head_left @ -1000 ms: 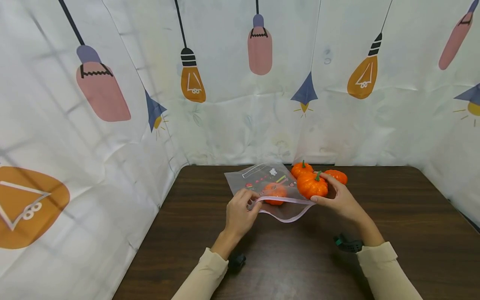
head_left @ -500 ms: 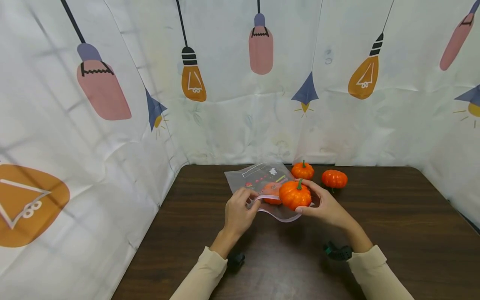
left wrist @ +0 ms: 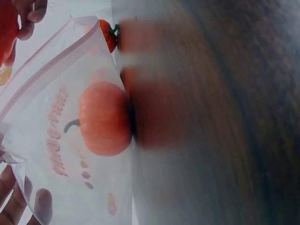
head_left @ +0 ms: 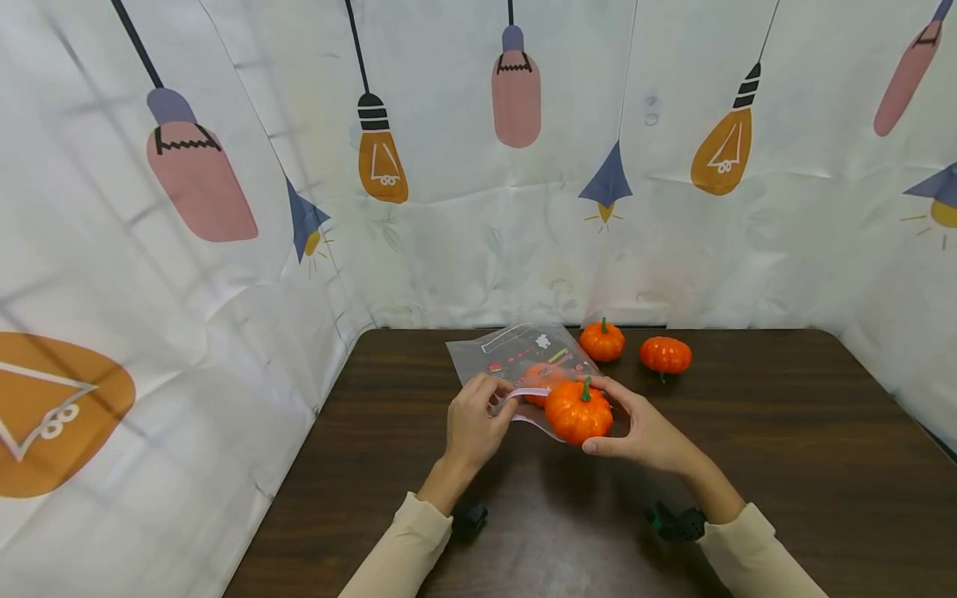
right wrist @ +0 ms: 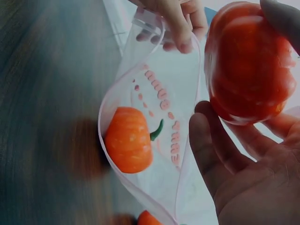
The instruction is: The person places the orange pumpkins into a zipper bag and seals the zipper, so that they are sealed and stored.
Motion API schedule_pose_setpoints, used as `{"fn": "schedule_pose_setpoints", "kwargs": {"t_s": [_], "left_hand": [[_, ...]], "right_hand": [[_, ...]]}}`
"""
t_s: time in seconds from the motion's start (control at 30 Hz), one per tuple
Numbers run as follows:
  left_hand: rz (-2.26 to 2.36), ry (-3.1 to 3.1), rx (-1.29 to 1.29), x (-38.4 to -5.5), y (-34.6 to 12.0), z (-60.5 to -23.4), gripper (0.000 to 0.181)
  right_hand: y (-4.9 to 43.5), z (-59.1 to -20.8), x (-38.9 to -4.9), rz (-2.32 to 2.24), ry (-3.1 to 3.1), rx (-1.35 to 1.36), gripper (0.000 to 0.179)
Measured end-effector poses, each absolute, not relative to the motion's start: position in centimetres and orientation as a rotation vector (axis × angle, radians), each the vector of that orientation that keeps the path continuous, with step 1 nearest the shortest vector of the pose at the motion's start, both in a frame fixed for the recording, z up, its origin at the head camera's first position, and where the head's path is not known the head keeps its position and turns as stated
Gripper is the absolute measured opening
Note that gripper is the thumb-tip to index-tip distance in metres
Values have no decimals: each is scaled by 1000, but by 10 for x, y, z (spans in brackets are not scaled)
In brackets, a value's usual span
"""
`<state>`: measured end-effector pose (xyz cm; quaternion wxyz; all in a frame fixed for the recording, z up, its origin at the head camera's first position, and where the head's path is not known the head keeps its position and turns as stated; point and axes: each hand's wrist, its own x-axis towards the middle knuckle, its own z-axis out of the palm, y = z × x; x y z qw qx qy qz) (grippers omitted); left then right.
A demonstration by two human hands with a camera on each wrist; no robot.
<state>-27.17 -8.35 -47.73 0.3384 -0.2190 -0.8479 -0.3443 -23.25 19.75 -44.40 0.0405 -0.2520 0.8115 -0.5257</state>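
Observation:
My left hand (head_left: 474, 423) pinches the rim of a clear zip bag (head_left: 486, 355) with pink edging and printed marks. One small orange toy pumpkin (right wrist: 129, 140) with a green stem lies inside it, seen through the plastic in the left wrist view as well. Between the thumb and fingers of my right hand (head_left: 646, 432) is another toy pumpkin (head_left: 578, 414), stem up, in front of the bag's mouth. The right wrist view shows that mouth gaping, with the held pumpkin beside it, outside the rim. From the head, this pumpkin covers part of the opening.
Two more toy pumpkins, an upright one (head_left: 602, 341) and a redder one tipped over (head_left: 665, 355), lie near the back edge of the dark wooden table (head_left: 785, 432). Behind the table hangs a white curtain (head_left: 463, 249) printed with lamps.
My right hand has carried its pumpkin leftward and toward me, from beside the other pumpkins to the bag's mouth. The left hand has stayed on the bag's rim.

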Motion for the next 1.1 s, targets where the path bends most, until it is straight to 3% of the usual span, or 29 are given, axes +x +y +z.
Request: {"fn": "schedule_pose_setpoints", "kwargs": {"t_s": [0.33, 1.1], "left_hand": [[-885, -2197, -574, -271, -85, -476, 9], [-867, -2190, -584, -268, -82, -474, 8]], "right_hand": [[193, -449, -227, -1502, 2402, -897, 78], [183, -469, -235, -1485, 2429, -738, 82]]}}
